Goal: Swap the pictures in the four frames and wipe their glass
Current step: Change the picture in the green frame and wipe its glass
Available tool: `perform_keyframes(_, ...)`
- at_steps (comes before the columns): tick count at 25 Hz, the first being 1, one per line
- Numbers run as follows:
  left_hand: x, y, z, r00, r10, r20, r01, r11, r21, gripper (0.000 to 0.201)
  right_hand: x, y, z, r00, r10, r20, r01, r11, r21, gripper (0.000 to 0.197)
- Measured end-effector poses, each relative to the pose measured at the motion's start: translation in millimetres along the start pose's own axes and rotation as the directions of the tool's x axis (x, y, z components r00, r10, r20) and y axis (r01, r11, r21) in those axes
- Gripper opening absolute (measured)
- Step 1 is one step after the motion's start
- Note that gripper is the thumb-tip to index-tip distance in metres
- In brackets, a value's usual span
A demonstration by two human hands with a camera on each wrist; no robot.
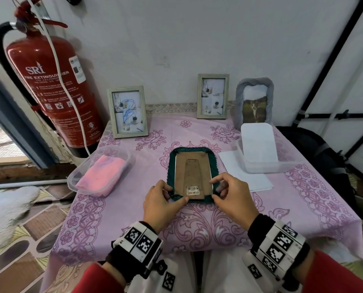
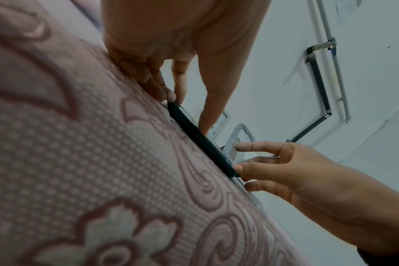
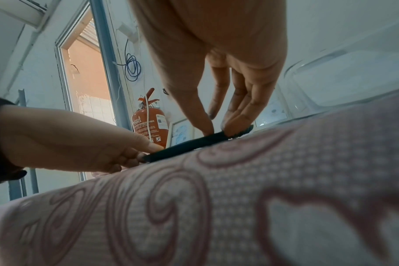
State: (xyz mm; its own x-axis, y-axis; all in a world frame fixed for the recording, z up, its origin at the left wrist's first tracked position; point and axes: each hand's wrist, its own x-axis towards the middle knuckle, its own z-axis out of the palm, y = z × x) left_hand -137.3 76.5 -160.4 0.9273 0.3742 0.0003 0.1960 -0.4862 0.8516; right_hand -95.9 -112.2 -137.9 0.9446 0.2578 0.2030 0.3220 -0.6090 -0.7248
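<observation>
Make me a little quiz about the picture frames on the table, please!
1. True or false: the green frame lies face down on the tablecloth.
2. How many frames stand upright at the back?
3. Where is the pink cloth? A) in the clear tub B) on the floor C) in the right hand

Key: 1 true, its cardboard back faces up. 2 three. 3 A.

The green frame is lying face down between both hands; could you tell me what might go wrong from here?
1. The green frame lies glass-down on the tablecloth, so pressing on its backing board could strain the glass.
2. Left hand and right hand hold only the near corners, so the frame may slide or tip when lifted.
</observation>
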Motion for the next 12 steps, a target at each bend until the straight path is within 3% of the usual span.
perform_keyframes(12,5.1,-2.2,0.5,1.000,-0.019,0.007,0.020,0.994,-0.108,0.036,-2.8,1.7,4.9,0.998,-0.026,-0.051,0.030,0.996,0.079,0.025)
